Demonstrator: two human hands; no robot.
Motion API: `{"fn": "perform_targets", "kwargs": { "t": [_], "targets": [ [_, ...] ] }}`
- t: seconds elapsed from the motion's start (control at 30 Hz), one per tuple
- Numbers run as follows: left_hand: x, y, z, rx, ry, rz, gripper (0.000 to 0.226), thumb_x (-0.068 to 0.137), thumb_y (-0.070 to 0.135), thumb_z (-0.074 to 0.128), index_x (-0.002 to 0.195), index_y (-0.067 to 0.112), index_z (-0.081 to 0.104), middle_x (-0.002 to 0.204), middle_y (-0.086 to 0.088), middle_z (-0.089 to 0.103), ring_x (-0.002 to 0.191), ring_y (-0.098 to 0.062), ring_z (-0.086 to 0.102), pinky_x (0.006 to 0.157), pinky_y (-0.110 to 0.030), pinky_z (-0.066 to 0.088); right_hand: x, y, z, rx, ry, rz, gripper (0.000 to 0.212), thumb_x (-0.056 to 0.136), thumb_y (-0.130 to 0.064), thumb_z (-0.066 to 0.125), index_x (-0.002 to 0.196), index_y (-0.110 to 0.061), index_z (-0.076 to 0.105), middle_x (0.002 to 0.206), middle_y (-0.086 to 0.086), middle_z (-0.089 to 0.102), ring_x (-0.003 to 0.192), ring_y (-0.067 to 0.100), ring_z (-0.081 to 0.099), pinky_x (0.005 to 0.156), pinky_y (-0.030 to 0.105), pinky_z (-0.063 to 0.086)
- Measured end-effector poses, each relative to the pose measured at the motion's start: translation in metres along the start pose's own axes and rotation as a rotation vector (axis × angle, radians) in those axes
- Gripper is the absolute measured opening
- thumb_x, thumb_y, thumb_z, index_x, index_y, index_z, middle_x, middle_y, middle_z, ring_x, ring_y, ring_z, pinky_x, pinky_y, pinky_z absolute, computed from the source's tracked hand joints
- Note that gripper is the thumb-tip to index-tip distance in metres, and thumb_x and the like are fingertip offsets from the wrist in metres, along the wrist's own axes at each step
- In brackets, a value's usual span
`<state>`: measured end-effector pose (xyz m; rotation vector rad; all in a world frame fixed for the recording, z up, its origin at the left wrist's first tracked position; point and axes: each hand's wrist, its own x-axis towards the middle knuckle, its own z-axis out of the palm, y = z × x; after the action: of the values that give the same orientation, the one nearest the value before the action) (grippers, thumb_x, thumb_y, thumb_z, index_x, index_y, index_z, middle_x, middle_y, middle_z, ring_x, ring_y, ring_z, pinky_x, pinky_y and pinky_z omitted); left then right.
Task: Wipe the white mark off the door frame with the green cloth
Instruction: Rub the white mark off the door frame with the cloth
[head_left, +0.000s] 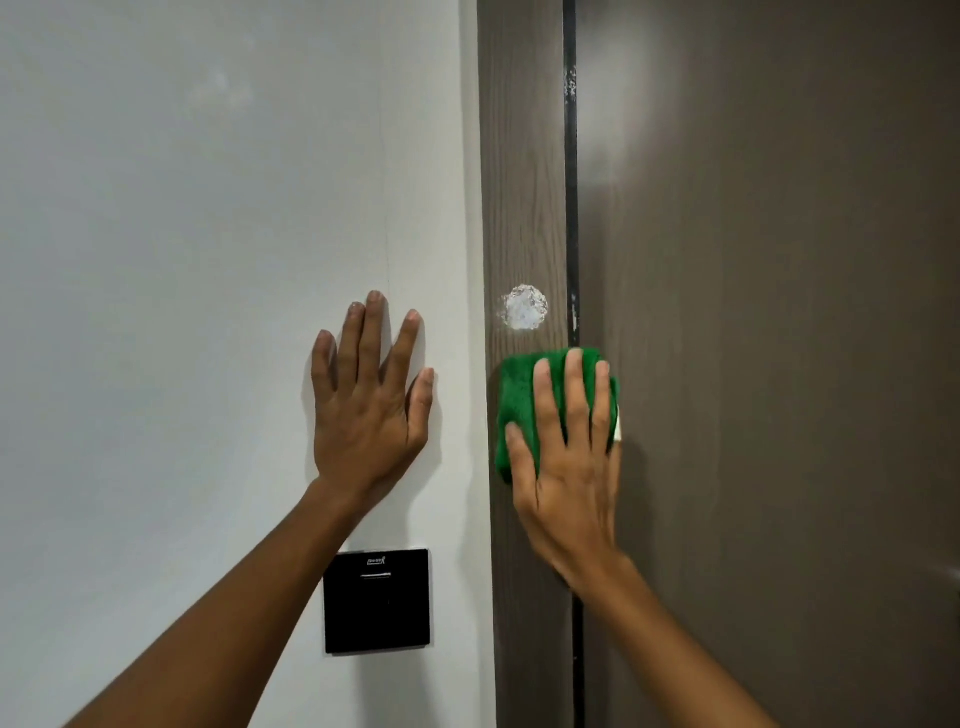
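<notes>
A round white mark (525, 307) sits on the brown wood-grain door frame (522, 156), about mid-height in view. Just below it, my right hand (569, 462) presses a folded green cloth (518, 400) flat against the frame, fingers spread over the cloth. The cloth's top edge lies a little under the mark and does not touch it. My left hand (371, 400) rests flat on the white wall (208, 208) left of the frame, fingers apart and holding nothing.
A black card-slot panel (377, 600) is mounted on the wall below my left hand. A dark gap (571, 182) with white specks runs vertically between the frame and the brown door (779, 312) on the right.
</notes>
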<state>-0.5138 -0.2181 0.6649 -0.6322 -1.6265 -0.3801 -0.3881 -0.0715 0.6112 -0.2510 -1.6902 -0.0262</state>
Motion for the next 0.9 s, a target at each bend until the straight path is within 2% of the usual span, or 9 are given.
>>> {"fn": "perform_targets", "kwargs": {
  "t": [0.1,0.2,0.3,0.43,0.53,0.63,0.8,0.9],
  "targets": [
    [0.0,0.0,0.001,0.001,0.001,-0.003,0.061,0.101,0.046,0.021,0.156,0.024,0.01,0.166,-0.01,0.007,0.154,-0.024,0.005,0.124,-0.05,0.012,0.041,-0.024,0.002,-0.001,0.024,0.1,0.063,0.1,-0.044,0.033,0.156,-0.022,0.013,0.165,0.005,0.008,0.152,0.025,-0.005,0.121,0.058,0.011],
    [-0.001,-0.001,0.001,-0.013,-0.002,0.002,0.061,0.101,0.048,0.018,0.156,0.024,0.011,0.166,-0.01,0.006,0.154,-0.024,0.004,0.124,-0.05,0.01,0.036,-0.035,0.007,-0.121,-0.027,-0.06,0.065,0.099,-0.046,0.033,0.156,-0.024,0.011,0.165,0.005,0.009,0.152,0.025,0.0,0.121,0.058,0.006],
    [0.001,-0.002,-0.002,-0.013,-0.013,0.005,0.061,0.1,0.048,0.019,0.156,0.024,0.011,0.166,-0.01,0.006,0.154,-0.024,0.004,0.124,-0.05,0.011,0.002,-0.014,0.001,-0.134,-0.095,-0.176,0.066,0.096,-0.044,0.038,0.155,-0.023,0.017,0.165,0.005,0.014,0.152,0.024,0.006,0.119,0.059,0.017],
    [-0.001,0.0,-0.001,0.006,0.005,0.0,0.061,0.1,0.046,0.024,0.156,0.023,0.013,0.166,-0.01,0.008,0.154,-0.025,0.005,0.124,-0.05,0.012,0.006,0.007,-0.015,0.012,-0.108,0.042,0.064,0.099,-0.046,0.03,0.156,-0.024,0.011,0.165,0.002,0.005,0.152,0.02,-0.004,0.12,0.056,0.019],
    [-0.004,-0.003,-0.001,0.019,0.001,-0.008,0.061,0.1,0.046,0.021,0.156,0.023,0.012,0.166,-0.009,0.007,0.154,-0.025,0.005,0.123,-0.052,0.014,0.046,-0.007,-0.016,0.11,-0.076,0.087,0.066,0.1,-0.046,0.032,0.156,-0.023,0.004,0.166,0.001,-0.001,0.152,0.021,-0.009,0.122,0.055,0.011],
    [-0.001,-0.001,0.0,0.0,0.001,-0.006,0.061,0.1,0.047,0.019,0.156,0.023,0.012,0.166,-0.009,0.006,0.154,-0.025,0.005,0.123,-0.052,0.013,0.078,-0.02,-0.011,0.119,-0.002,0.124,0.068,0.101,-0.043,0.038,0.155,-0.019,0.005,0.165,0.006,0.002,0.152,0.026,-0.007,0.121,0.058,0.005],
    [0.0,0.0,0.0,-0.009,-0.004,0.004,0.061,0.1,0.047,0.022,0.156,0.024,0.013,0.166,-0.009,0.006,0.154,-0.024,0.004,0.124,-0.051,0.011,0.038,-0.018,0.002,-0.099,-0.031,-0.188,0.062,0.099,-0.046,0.038,0.154,-0.026,0.017,0.164,0.007,0.014,0.152,0.027,0.005,0.121,0.058,0.01],
    [-0.002,-0.002,0.001,-0.006,0.004,0.007,0.061,0.1,0.045,0.025,0.156,0.023,0.015,0.166,-0.009,0.008,0.154,-0.024,0.005,0.124,-0.051,0.012,0.001,0.001,0.001,-0.064,-0.047,-0.146,0.061,0.098,-0.044,0.038,0.153,-0.027,0.019,0.163,0.007,0.016,0.152,0.028,0.007,0.118,0.06,0.02]
  ]
}}
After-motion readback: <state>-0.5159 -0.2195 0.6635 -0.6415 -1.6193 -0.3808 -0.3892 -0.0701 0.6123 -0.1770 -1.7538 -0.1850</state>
